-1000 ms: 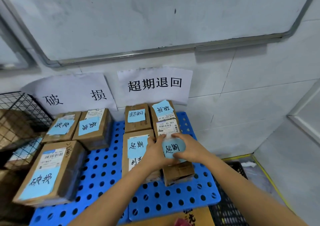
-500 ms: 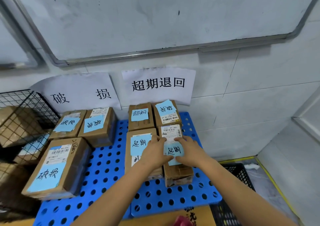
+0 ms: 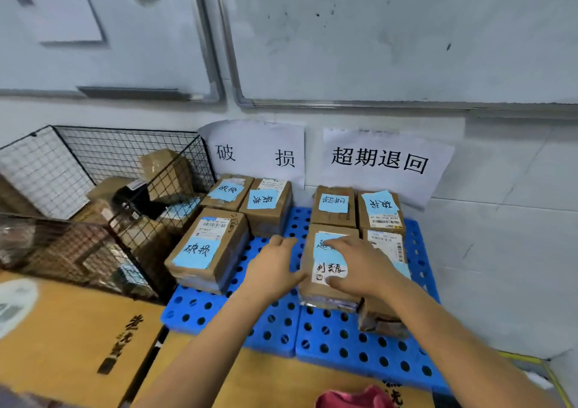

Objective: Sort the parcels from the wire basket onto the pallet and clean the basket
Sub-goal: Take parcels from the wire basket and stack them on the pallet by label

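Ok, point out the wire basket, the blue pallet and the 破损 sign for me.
wire basket (image 3: 125,148): head view, on its back mesh wall.
blue pallet (image 3: 353,343): head view, on the bare front deck.
破损 sign (image 3: 253,154): head view, on the white paper between the two characters.

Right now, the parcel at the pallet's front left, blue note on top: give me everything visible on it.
The parcel is a brown cardboard box lying flat at the front-left corner of the blue pallet, beside the wire basket. On top sit a white printed shipping label and a blue note handwritten 破损. Its sides look wrapped in clear, wrinkled tape. It appears closed. The left hand hovers to its right, not touching it.
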